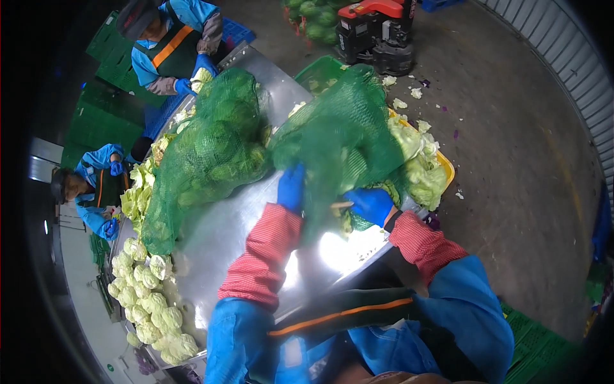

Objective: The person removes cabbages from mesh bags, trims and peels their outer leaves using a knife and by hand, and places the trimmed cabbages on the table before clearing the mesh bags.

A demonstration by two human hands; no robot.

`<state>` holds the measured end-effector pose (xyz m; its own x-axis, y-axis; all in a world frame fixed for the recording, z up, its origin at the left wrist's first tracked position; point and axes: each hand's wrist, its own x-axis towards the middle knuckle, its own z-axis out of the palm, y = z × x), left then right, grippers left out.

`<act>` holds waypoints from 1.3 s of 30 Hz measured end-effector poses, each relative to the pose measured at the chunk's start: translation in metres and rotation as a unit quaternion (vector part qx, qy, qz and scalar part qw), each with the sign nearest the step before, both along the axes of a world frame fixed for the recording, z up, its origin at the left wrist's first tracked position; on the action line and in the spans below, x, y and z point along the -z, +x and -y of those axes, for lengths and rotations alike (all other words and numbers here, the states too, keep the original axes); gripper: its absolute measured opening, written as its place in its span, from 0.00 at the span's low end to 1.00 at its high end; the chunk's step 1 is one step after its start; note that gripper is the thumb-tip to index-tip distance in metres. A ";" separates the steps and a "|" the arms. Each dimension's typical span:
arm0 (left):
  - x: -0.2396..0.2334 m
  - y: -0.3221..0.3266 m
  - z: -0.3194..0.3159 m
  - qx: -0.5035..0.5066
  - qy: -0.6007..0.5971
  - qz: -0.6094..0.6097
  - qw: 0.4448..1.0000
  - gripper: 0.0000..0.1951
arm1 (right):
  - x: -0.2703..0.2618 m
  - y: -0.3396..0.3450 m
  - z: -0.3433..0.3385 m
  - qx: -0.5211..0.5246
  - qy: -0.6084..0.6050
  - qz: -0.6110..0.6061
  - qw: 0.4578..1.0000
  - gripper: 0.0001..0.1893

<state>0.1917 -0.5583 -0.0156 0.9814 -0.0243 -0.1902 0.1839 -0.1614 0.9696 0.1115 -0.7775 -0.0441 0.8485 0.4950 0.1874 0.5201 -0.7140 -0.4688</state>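
My left hand (291, 188), in a blue glove, grips the near part of a green mesh bag (355, 110). The bag holds green leafy heads, and its loose netting is blurred between my hands. My right hand (370, 205), also gloved, is at the bag's lower right, closed around a short tan piece (341, 205) that looks like a wooden handle; the rest of it is hidden. A few leaves hang just below this hand. To the left lies a second full mesh bag (220, 144) on the metal table (225, 240).
Trimmed pale heads (153, 307) are piled at the table's left end. Loose leaves fill a yellow crate (450, 168) at right, beside a green crate (326, 67). Two co-workers (168, 53) stand across the table. A red-and-black pallet truck (376, 36) is behind; scraps litter the floor.
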 end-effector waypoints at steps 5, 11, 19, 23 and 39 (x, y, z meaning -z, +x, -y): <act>-0.094 0.052 -0.024 0.022 0.087 0.100 0.991 0.20 | -0.075 0.013 0.022 0.055 0.082 0.127 0.987 0.20; -0.258 0.109 -0.042 0.044 -0.200 0.109 0.973 0.21 | -0.130 0.044 0.050 0.182 0.433 0.062 0.881 0.14; -0.348 0.079 0.022 0.137 -0.326 0.115 0.928 0.18 | -0.243 0.029 0.077 0.156 0.570 0.025 0.806 0.32; -0.320 0.057 0.076 0.202 -0.314 0.032 0.927 0.13 | -0.262 0.039 0.045 0.113 0.474 0.118 0.865 0.32; 0.008 0.059 0.075 0.172 0.354 0.247 0.886 0.57 | -0.290 0.046 0.123 0.097 0.640 0.033 0.761 0.05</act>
